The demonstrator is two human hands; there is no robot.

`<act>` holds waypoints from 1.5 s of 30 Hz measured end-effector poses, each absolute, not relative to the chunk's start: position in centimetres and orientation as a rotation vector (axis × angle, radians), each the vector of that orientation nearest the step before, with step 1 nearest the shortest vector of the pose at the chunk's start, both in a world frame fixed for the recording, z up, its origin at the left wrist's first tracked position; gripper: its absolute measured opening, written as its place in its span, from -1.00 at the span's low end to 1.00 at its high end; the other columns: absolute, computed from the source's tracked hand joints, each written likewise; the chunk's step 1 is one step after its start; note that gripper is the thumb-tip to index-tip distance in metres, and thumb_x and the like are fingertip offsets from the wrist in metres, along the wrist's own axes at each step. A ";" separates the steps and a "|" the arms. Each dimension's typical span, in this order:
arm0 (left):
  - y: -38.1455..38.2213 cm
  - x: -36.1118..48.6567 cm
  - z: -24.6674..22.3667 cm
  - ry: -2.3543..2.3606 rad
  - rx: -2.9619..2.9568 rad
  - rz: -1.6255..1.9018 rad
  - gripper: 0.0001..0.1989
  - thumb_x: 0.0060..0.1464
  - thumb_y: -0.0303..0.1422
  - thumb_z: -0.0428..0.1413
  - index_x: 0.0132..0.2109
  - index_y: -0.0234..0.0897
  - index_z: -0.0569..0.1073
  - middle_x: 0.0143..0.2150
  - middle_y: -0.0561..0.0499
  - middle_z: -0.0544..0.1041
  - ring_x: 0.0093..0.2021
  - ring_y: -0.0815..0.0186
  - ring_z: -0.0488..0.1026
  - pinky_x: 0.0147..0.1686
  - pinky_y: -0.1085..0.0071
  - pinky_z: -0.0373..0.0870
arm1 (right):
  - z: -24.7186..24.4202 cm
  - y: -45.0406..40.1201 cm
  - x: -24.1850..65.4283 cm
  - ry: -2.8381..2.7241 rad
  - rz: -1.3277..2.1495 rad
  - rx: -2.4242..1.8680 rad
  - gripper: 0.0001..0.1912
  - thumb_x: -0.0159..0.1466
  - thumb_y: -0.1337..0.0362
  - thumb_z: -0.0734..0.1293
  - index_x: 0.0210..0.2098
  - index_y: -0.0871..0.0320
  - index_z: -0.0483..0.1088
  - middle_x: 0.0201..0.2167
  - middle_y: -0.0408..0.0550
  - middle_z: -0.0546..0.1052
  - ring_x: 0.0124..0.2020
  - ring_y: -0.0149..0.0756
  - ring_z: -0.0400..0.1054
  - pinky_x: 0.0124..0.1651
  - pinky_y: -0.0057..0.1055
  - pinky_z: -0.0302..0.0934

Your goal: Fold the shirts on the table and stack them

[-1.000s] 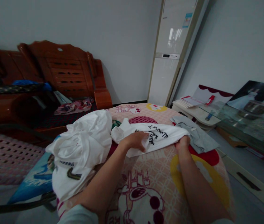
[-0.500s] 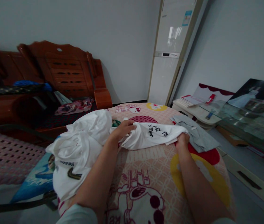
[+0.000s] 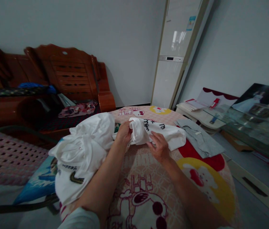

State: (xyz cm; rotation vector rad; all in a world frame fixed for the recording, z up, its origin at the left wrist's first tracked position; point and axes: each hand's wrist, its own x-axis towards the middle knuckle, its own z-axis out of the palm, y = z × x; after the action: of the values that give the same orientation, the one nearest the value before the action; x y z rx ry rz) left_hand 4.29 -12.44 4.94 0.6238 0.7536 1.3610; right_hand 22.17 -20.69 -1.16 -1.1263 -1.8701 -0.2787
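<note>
A white garment with black lettering (image 3: 170, 130), bunched at its left end, lies across the round table. At that bunched end, the fingers of my left hand (image 3: 124, 133) are closed on the cloth. My right hand (image 3: 159, 148) rests at the garment's near edge, fingers spread and touching the fabric without a grip. To the left of my left arm is a loose heap of white clothing (image 3: 84, 149) with dark print on it. A grey folded garment (image 3: 198, 140) lies at the table's right side, beyond the white one.
A pink patterned cloth (image 3: 146, 168) covers the table. Behind it on the left stands a wooden bench (image 3: 65, 73) with clothes on it. A pink woven chair (image 3: 12, 159) is at the left, a glass shelf (image 3: 251, 133) at the right, and a tall white air conditioner (image 3: 170, 73) in the corner.
My right hand has let go of the garment's right end and moved left to its middle. The left end is now more bunched up at my left hand.
</note>
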 end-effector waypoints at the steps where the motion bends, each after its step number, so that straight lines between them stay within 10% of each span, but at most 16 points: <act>1: -12.6 4.6 4.9 0.753 0.628 1.371 -0.88 -0.24 -0.52 0.18 -0.49 -0.33 0.36 -0.61 0.14 0.39 -0.63 0.48 0.31 -0.60 0.58 0.27 | -1.1 -20.9 21.3 -1.930 -0.193 -1.130 -0.60 0.30 0.16 0.32 0.09 0.16 0.41 0.08 0.17 0.49 0.11 -0.04 0.34 0.16 -0.07 0.25; 8: -14.3 7.7 4.8 0.743 0.778 1.290 -0.89 -0.12 -0.46 0.23 -0.38 -0.36 0.45 -0.47 0.06 0.49 -0.51 0.45 0.39 -0.52 0.54 0.43 | -1.0 -20.8 20.7 -1.715 0.275 -1.262 -0.62 0.27 0.07 0.28 -0.05 0.16 0.50 -0.17 0.06 0.58 -0.10 -0.06 0.43 -0.04 -0.21 0.31; 14: -13.5 6.7 4.9 0.620 1.167 1.160 -0.59 -0.08 -0.27 0.31 -0.06 -0.35 0.53 -0.09 -0.11 0.58 -0.12 0.27 0.52 -0.03 0.31 0.46 | -2.0 -18.3 23.6 -1.122 0.695 -1.203 -0.62 0.20 -0.01 0.28 -0.34 0.20 0.50 -0.42 -0.07 0.56 -0.28 -0.16 0.41 -0.22 -0.30 0.30; 24: -13.2 5.6 3.1 0.996 2.443 0.381 0.21 -0.25 -0.17 0.38 0.44 -0.32 -0.09 0.47 -0.31 -0.09 0.45 -0.06 -0.09 0.37 0.10 -0.07 | -1.5 -16.6 26.2 -0.431 1.014 -0.879 -0.65 0.12 0.13 0.36 -0.15 0.18 0.45 -0.21 0.02 0.61 -0.20 -0.15 0.49 -0.26 -0.24 0.41; 30: -12.2 4.6 0.7 1.428 2.506 0.322 -0.17 -0.07 -0.38 0.23 0.35 -0.33 0.16 0.40 -0.33 0.14 0.40 -0.03 0.08 0.31 0.06 0.07 | -1.5 -16.0 29.0 -0.407 0.884 -0.827 -0.73 0.20 0.13 0.32 -0.19 0.18 0.44 -0.16 0.00 0.59 -0.10 -0.20 0.47 -0.08 -0.21 0.40; 36: -11.4 3.7 1.7 1.296 2.044 0.922 -0.83 -0.01 -0.48 0.10 -0.26 -0.30 0.56 -0.22 -0.13 0.61 -0.11 0.10 0.52 -0.05 0.30 0.39 | -1.2 -16.3 29.2 -0.539 0.828 -0.844 -0.63 0.17 -0.01 0.34 -0.21 0.16 0.40 -0.16 -0.01 0.57 -0.07 -0.19 0.45 -0.05 -0.22 0.37; 45: -13.5 5.2 5.6 0.892 1.014 1.302 -0.74 -0.11 -0.19 0.26 -0.35 -0.30 0.49 -0.51 0.03 0.52 -0.52 0.31 0.43 -0.51 0.47 0.31 | -0.4 -17.4 27.0 -0.876 0.817 -1.034 -0.45 0.06 -0.13 0.40 -0.17 0.21 0.48 -0.21 0.03 0.60 -0.07 -0.09 0.45 -0.03 -0.19 0.34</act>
State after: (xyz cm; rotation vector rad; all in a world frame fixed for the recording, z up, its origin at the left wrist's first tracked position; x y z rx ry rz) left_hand 5.22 -13.49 5.59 1.0142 0.8922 1.3024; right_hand 26.98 -17.39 -0.37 -1.0335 -0.8764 0.8169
